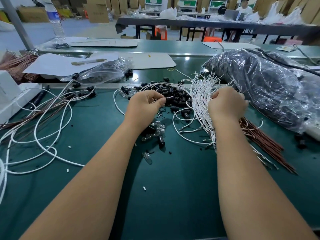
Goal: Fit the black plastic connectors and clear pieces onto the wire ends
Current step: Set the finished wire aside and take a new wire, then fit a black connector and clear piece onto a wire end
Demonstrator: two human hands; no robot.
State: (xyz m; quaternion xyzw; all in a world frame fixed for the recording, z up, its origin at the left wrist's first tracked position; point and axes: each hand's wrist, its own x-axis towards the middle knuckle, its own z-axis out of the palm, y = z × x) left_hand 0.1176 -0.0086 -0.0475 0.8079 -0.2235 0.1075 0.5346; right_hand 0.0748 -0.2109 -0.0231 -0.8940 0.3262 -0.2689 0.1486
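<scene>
A heap of black plastic connectors (174, 94) lies on the green mat in front of me. My left hand (145, 104) pinches one black connector (170, 97) at the heap's near edge. My right hand (226, 104) is curled over a bundle of white wires (200, 101), gripping wire ends there; its fingertips are hidden. Small clear pieces (156, 130) sit under my left wrist, and one clear piece (147, 157) lies nearer to me. Brown wires (259, 135) fan out below my right wrist.
Finished wires with connectors (83, 92) trail across the left side. A bag of black parts (103, 71) sits behind, a large plastic bag (259, 84) at right. White boxes (10, 94) stand at far left, a water bottle (55, 19) at the back.
</scene>
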